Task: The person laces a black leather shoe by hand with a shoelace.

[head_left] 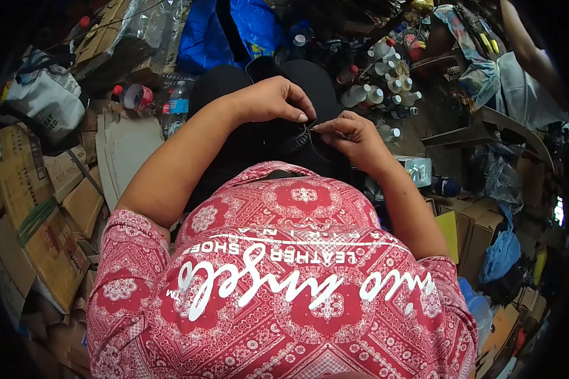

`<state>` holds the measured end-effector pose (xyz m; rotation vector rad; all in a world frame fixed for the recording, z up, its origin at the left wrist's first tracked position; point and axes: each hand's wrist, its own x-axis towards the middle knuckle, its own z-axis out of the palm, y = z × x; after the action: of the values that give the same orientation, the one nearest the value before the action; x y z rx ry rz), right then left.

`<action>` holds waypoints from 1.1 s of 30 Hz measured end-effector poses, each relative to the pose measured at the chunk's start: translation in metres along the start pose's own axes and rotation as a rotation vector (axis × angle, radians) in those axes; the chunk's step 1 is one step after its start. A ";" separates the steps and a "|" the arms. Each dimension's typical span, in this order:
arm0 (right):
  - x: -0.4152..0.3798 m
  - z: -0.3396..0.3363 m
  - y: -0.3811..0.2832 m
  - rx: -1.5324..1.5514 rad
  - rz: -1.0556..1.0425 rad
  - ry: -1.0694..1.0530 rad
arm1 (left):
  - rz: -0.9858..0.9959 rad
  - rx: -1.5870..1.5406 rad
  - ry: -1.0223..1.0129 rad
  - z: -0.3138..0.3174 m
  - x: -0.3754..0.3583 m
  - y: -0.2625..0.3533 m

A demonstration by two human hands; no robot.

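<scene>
Over my dark-clothed lap, a small dark item with a ridged, shiny side (301,140) lies between my hands. My left hand (273,101) is closed, thumb and forefinger pinched together just above it. From the right, my right hand (355,138) pinches close to the same spot, its fingertips almost meeting those of the left. A thin strand (309,126) shows between the two sets of fingertips, and both appear to grip it. The kind of dark item is hard to tell against the black clothing.
Several plastic bottles (385,82) stand ahead on the right. A blue bag (202,38) lies in front of my knees. Flattened cardboard (38,208) is piled on the left, with a white bag (47,101) above it. Another person's arm (530,44) reaches in at upper right.
</scene>
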<state>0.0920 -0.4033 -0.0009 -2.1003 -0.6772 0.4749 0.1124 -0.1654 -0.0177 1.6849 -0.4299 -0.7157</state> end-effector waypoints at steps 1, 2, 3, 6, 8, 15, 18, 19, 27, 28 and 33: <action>-0.001 -0.001 -0.002 -0.005 0.010 -0.012 | 0.000 0.001 -0.001 -0.001 -0.001 0.000; -0.002 -0.001 -0.005 -0.005 0.010 -0.011 | 0.013 -0.024 -0.018 -0.002 -0.003 0.000; -0.004 0.000 -0.009 -0.045 0.000 -0.001 | 0.026 -0.050 -0.034 -0.003 -0.004 0.000; -0.010 0.007 -0.014 -0.135 -0.027 0.032 | 0.024 -0.143 -0.062 -0.002 -0.007 -0.002; -0.014 0.013 -0.016 -0.185 -0.040 0.056 | 0.018 -0.166 -0.058 0.000 -0.010 -0.003; -0.013 0.017 -0.020 -0.249 -0.102 0.125 | 0.037 -0.192 -0.044 0.000 -0.008 -0.005; -0.007 0.011 -0.027 -0.308 -0.102 0.084 | 0.027 -0.149 -0.040 0.000 -0.006 -0.007; -0.006 0.009 -0.029 -0.334 -0.087 0.056 | 0.027 -0.149 -0.039 0.000 -0.006 -0.007; 0.003 0.005 -0.025 -0.301 -0.098 0.034 | -0.019 0.005 -0.024 0.000 -0.002 -0.001; 0.003 0.000 -0.023 -0.296 -0.119 0.013 | -0.020 0.004 -0.024 0.000 -0.003 -0.002; 0.003 -0.009 -0.022 -0.239 -0.049 -0.075 | -0.018 -0.024 0.088 0.006 -0.007 0.001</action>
<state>0.0928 -0.3959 0.0217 -2.2913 -0.8630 0.4663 0.1037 -0.1654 -0.0155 1.6928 -0.3440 -0.6548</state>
